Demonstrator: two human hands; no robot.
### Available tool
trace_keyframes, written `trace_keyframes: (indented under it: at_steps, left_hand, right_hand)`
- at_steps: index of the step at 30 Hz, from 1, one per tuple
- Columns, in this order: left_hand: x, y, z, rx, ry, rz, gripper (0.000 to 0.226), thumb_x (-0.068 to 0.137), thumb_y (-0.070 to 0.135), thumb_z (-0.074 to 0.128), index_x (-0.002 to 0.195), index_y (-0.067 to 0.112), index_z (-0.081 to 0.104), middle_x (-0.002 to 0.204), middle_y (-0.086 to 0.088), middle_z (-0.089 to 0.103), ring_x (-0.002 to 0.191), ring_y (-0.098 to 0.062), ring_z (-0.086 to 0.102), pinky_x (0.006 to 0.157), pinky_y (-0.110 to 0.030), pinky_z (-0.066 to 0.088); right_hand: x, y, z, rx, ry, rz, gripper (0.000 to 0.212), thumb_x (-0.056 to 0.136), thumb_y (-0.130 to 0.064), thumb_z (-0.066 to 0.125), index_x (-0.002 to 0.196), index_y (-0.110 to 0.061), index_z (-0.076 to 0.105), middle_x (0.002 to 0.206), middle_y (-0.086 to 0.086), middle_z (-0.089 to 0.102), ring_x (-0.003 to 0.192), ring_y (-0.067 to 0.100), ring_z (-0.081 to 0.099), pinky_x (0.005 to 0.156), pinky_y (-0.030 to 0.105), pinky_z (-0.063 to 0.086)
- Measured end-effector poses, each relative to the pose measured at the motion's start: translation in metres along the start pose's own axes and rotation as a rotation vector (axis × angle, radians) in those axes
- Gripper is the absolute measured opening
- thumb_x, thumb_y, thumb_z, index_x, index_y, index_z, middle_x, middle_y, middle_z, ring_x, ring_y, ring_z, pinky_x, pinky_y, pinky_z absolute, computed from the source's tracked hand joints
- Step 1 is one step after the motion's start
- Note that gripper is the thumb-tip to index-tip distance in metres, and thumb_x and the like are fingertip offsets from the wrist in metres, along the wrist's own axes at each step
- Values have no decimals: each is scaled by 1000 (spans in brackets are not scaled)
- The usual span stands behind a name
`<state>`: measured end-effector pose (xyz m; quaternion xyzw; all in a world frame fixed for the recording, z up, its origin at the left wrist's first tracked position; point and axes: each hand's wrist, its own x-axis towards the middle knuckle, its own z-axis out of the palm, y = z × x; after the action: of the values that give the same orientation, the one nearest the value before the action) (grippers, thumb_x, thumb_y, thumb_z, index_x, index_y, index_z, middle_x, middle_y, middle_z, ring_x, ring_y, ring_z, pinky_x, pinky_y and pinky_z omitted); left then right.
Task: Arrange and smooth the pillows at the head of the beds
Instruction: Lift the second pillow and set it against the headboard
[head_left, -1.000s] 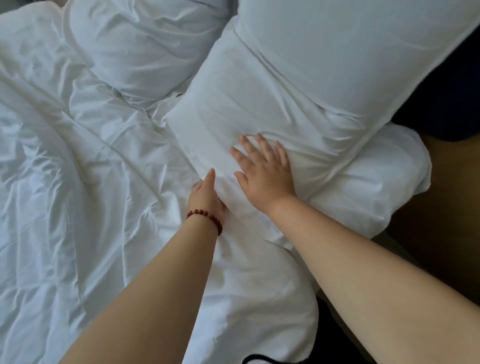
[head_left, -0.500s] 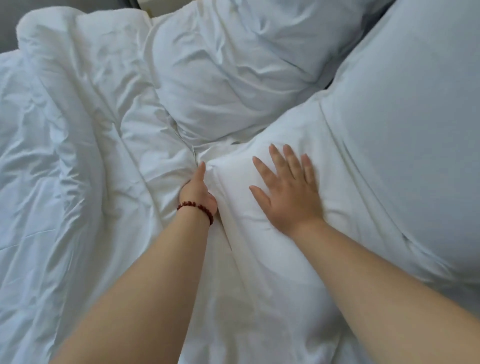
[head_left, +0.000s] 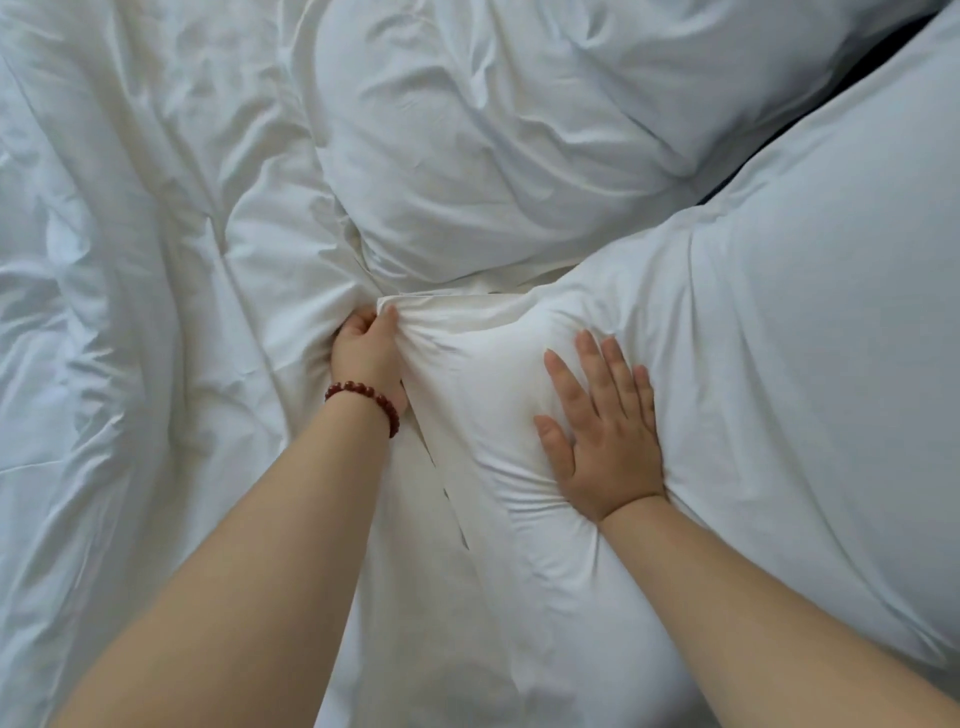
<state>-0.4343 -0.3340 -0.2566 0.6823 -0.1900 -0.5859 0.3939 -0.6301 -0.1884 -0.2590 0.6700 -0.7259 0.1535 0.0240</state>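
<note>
Left hand (head_left: 366, 348) grips case (head_left: 441, 325), right hand (head_left: 602, 431) flat on near pillow (head_left: 789, 415)

Left hand: fingers curled, thumb on top, bunching the case's corner. Cloth gathers into tight folds that fan out from the grip. Red bead bracelet (head_left: 363, 397) on that wrist. The hand sits where the duvet (head_left: 130, 270), far pillow (head_left: 493, 156) and near pillow meet.

Right hand: wide, fingers straight and slightly spread, palm pressed down on the near pillow's left part. The surface dents under the palm. Creases run out from the heel of the hand.

Case and contents: the white case holds the near pillow's fill. Fill bulges full to the right of the right hand and puffs up between the two hands. Along the near left edge the case lies flatter, in long loose folds. Cannot tell where the case opens.

Near pillow: lies on the bed, from centre to the right edge of view.

Far pillow: upper centre, white, heavily creased. Its lower edge touches the near pillow's corner just above the left hand. Narrow dark gap (head_left: 883, 52) between the two pillows at upper right.

Duvet: white, rumpled, fills the left side, touching the left hand's knuckles.
</note>
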Motion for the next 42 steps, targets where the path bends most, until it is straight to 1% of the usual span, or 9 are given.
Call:
trace_keyframes:
  at_steps: [4, 6, 9, 13, 18, 24, 31, 35, 42]
  left_hand:
    - [-16, 10, 8, 220, 112, 143, 6, 94, 27, 59, 93, 21, 61, 92, 4, 65, 95, -19, 64, 93, -33, 53]
    - [-43, 12, 16, 386, 105, 410, 26, 95, 19, 57, 120, 16, 55, 118, -1, 60, 116, -18, 56, 100, -21, 43]
    - [-81, -7, 37, 646, -218, 811, 51, 98, 17, 53, 147, 13, 38, 151, -5, 39, 144, -22, 28, 119, -31, 20]
    - [-85, -39, 48, 1080, -364, 618, 52, 104, 36, 27, 155, 29, 18, 165, 4, 6, 151, -14, -6, 121, -37, -10]
    - [-94, -34, 51, 1173, -357, 635, 54, 103, 43, 22, 156, 31, 16, 165, 8, 5, 151, -13, -8, 120, -41, -12]
    - [-106, -63, 50, 1259, -283, 704, 57, 102, 42, 19, 156, 32, 3, 165, 11, 0, 150, -10, -11, 120, -41, -14]
    - [-125, -31, 49, 1312, -365, 617, 57, 103, 41, 24, 157, 30, 8, 165, 8, 2, 151, -15, -5, 122, -42, -2]
    - [-157, 5, 36, 1120, -447, 624, 52, 103, 36, 37, 152, 22, 31, 161, 3, 27, 149, -16, 18, 121, -38, 18]
    - [-273, 54, 118, 809, -766, 1060, 50, 100, 31, 49, 149, 30, 38, 155, 8, 37, 144, -7, 28, 119, -35, 27]
  right_hand:
    - [0, -1, -2, -13, 14, 3, 58, 96, -48, 37, 149, -25, 39, 159, 7, 28, 149, 24, 20, 122, 39, 8]
    - [0, -3, -3, -13, 13, 14, 58, 96, -48, 36, 148, -24, 40, 159, 7, 29, 149, 23, 20, 122, 39, 8]
    - [-1, -4, -5, 5, -15, 26, 57, 98, -49, 34, 149, -25, 39, 159, 7, 29, 149, 22, 19, 122, 39, 8]
    - [1, -9, -18, -11, -57, 40, 54, 100, -43, 33, 149, -23, 38, 159, 7, 30, 149, 20, 21, 122, 37, 8]
    - [-20, -17, -41, -182, -18, 202, 56, 99, -49, 34, 152, -28, 34, 161, 5, 25, 150, 23, 19, 122, 42, 11]
    - [-19, -12, -18, -192, -131, 194, 56, 99, -45, 31, 153, -28, 32, 162, 4, 20, 151, 21, 11, 122, 40, 4]
    - [-17, -4, -64, -118, -196, 183, 53, 99, -43, 27, 148, -29, 40, 158, 3, 32, 147, 20, 26, 118, 38, 9]
    - [-46, 14, -123, -176, -51, 310, 53, 100, -43, 28, 147, -24, 44, 158, 7, 32, 148, 26, 25, 119, 46, 13]
    - [-38, 30, -247, -244, 347, 388, 54, 100, -46, 38, 148, -22, 42, 160, 11, 26, 149, 33, 17, 120, 55, 7]
